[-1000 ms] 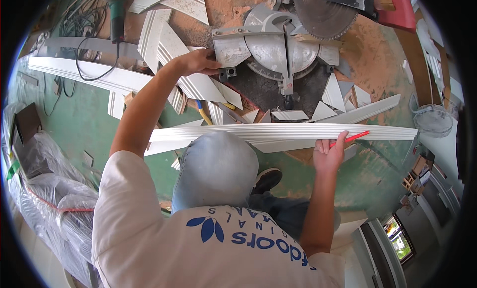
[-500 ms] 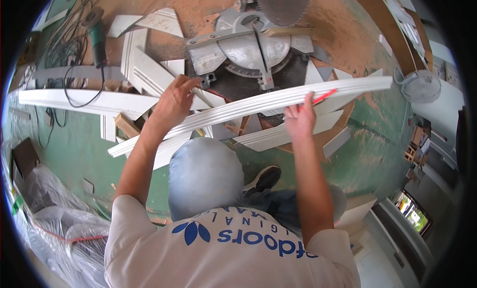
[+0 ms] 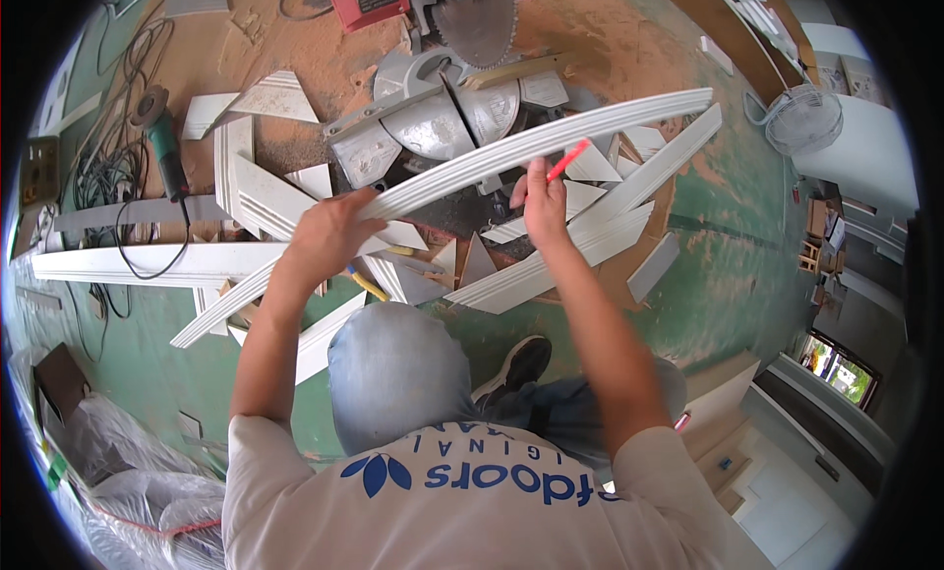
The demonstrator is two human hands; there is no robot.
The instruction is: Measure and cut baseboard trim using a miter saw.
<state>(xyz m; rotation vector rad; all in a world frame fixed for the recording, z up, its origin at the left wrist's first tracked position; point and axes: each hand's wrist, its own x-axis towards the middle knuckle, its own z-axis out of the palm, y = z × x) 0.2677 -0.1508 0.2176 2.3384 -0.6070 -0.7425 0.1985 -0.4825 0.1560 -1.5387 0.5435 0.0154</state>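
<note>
A long white grooved moulding strip [image 3: 551, 137] slants across the front of the mitre saw [image 3: 457, 113], its right end higher. My left hand [image 3: 329, 238] is closed around it left of the middle. In my closed right hand [image 3: 543, 204] is a slim red pencil [image 3: 572, 157], pointing up and right. That hand is at the strip's lower edge; whether it also grips the strip, I cannot tell. The toothed saw blade [image 3: 477, 31] is above the saw's round metal table, which the strip partly hides.
White moulding offcuts [image 3: 275, 96] lie around the saw on a sawdust-strewn board. An angle grinder [image 3: 165, 142] and tangled cables are on the left. A wire-caged fan [image 3: 804, 120] stands at the right. Clear plastic sheeting [image 3: 147, 481] covers something at lower left.
The strip has tilted more, its left end dropping and its right end rising, with both hands still at it. My view has shifted, showing more of the saw's red part.
</note>
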